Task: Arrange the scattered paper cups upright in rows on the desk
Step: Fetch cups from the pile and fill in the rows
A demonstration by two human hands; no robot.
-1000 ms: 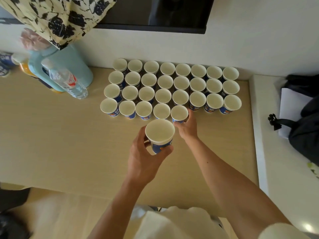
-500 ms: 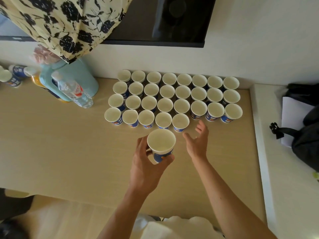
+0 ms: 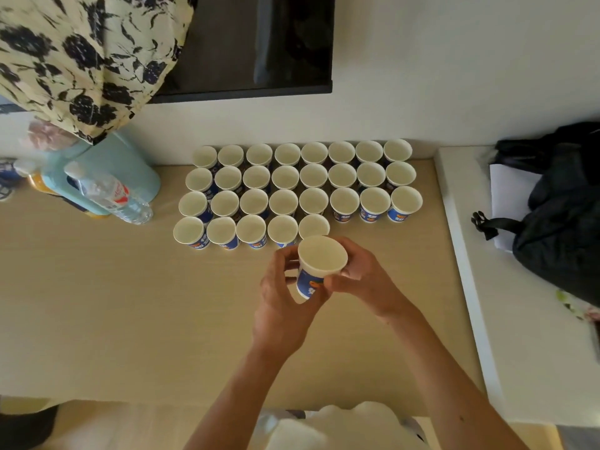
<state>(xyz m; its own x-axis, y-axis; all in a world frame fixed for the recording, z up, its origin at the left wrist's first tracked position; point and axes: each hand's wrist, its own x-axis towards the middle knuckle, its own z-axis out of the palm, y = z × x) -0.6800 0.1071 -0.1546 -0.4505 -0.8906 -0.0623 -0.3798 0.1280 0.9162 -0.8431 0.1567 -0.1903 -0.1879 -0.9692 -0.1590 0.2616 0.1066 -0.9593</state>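
As left hand (image 3: 281,303) and right hand (image 3: 365,277) grip cup (image 3: 319,264), front row (image 3: 251,230) ends behind.

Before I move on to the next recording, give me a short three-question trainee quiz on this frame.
1. True or false: only the left hand grips the raised paper cup; the right hand is off it.
2. How many paper cups stand in the front row? A three, B five, C eight.
3. Fill in: by the pale blue jug is a clear plastic ____.
Key: 1 false, both hands hold it. 2 B. 3 water bottle.
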